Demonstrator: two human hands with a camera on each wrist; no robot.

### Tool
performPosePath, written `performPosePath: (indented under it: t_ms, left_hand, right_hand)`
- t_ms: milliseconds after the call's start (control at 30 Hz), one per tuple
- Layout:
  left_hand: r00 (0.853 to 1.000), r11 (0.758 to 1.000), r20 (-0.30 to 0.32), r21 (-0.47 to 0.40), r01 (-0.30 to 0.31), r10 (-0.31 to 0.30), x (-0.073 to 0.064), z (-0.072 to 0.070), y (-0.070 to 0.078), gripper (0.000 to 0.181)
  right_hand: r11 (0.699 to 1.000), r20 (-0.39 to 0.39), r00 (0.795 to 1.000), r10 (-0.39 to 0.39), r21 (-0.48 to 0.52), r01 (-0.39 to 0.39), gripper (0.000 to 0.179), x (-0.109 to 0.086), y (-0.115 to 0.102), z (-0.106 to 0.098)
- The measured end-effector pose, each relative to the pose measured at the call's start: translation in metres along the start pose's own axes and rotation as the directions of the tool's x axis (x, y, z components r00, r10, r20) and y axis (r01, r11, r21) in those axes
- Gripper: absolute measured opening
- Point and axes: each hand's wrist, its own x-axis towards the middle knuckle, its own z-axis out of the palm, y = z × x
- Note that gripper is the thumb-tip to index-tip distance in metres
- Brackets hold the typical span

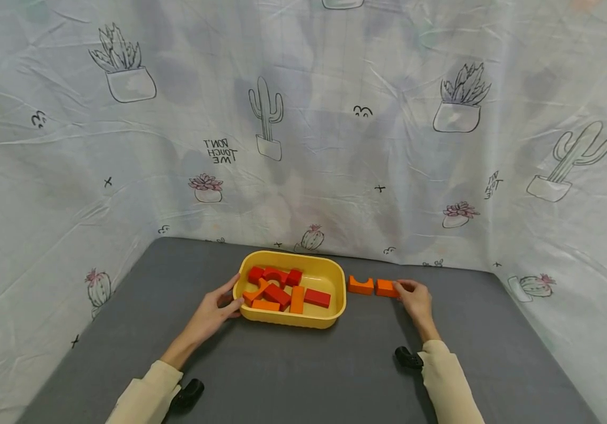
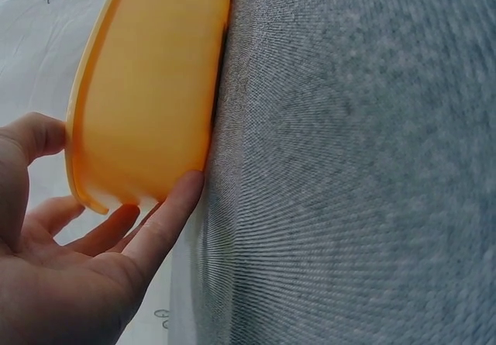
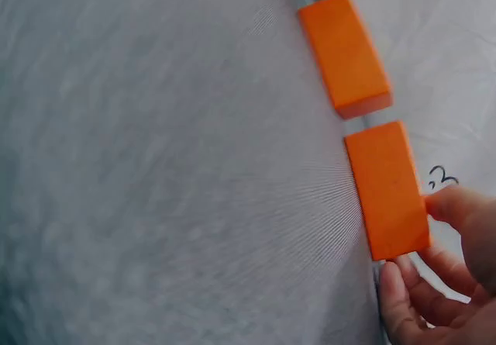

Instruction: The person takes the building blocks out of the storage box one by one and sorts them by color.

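Observation:
On the grey table stands a yellow plastic tray [image 1: 329, 321] with red and orange toy blocks inside. My left hand [image 1: 212, 315] holds its left end, the thumb at the rim and the fingers against the outer wall [image 2: 147, 89]. To the right of the tray, my right hand [image 1: 416, 303] touches the right end of an orange block [image 1: 386, 288] with thumb and fingers. The right wrist view shows the fingertips at that end of the orange block [image 3: 387, 190]. Just left of it, a small gap away, lies an orange block with a curved notch [image 1: 360, 287].
Inside the tray are several blocks, among them a red rectangular block [image 1: 317, 298], a red arch [image 1: 275, 275] and an upright-lying orange bar [image 1: 297, 299]. A white curtain [image 1: 303, 194] printed with cacti hangs behind the grey tabletop [image 1: 303, 377].

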Motion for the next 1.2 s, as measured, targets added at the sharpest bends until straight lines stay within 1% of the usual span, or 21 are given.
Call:
performPosePath:
  t_ms: [100, 200, 367, 600, 700, 833, 933, 1067, 1200]
  left_hand:
    - [1.0, 1.0, -0.003, 0.0, 0.002, -0.002, 0.0, 0.0, 0.0, 0.064]
    - [1.0, 1.0, -0.006, -0.002, 0.0, 0.0, 0.0, 0.0, 0.0, 0.064]
    - [1.0, 1.0, -0.007, -0.003, 0.0, 0.0, 0.0, 0.001, 0.001, 0.064]
    - [1.0, 1.0, -0.013, -0.003, 0.008, -0.008, 0.0, 0.001, 0.002, 0.064]
    - [1.0, 1.0, -0.015, -0.006, 0.006, -0.006, 0.001, 0.001, 0.001, 0.064]
    - [1.0, 1.0, -0.013, -0.002, -0.001, 0.001, 0.0, 0.001, 0.0, 0.065]
    - [1.0, 1.0, -0.011, 0.002, -0.006, 0.006, 0.0, 0.001, -0.001, 0.065]
    - [1.0, 1.0, -0.012, 0.003, -0.007, 0.007, 0.0, 0.001, -0.002, 0.065]
    - [1.0, 1.0, -0.016, 0.007, -0.006, 0.006, 0.0, 0.001, -0.002, 0.065]
  right_hand:
    - [0.999, -0.041, 0.999, -0.025, -0.047, 0.023, 0.039, 0.0, 0.0, 0.001]
    - [0.999, -0.055, 0.998, -0.026, -0.047, 0.023, 0.039, -0.001, -0.001, 0.001]
    - [0.999, -0.06, 0.998, -0.025, -0.039, 0.023, 0.038, -0.001, -0.001, 0.001]
    - [0.999, -0.037, 0.999, -0.014, -0.032, 0.013, 0.039, -0.003, -0.002, -0.001]
    - [1.0, -0.017, 1.0, 0.017, -0.001, -0.017, 0.038, -0.002, -0.003, -0.003]
    - [0.995, 0.013, 0.998, 0.056, 0.079, -0.057, 0.037, 0.0, -0.004, -0.005]
    - [0.991, 0.025, 0.998, 0.063, 0.118, -0.065, 0.036, 0.001, -0.004, -0.007]
    - [0.993, 0.01, 0.999, 0.052, 0.107, -0.053, 0.034, 0.0, -0.006, -0.009]
    - [0.998, -0.028, 1.0, 0.013, 0.054, -0.011, 0.032, -0.001, -0.011, -0.013]
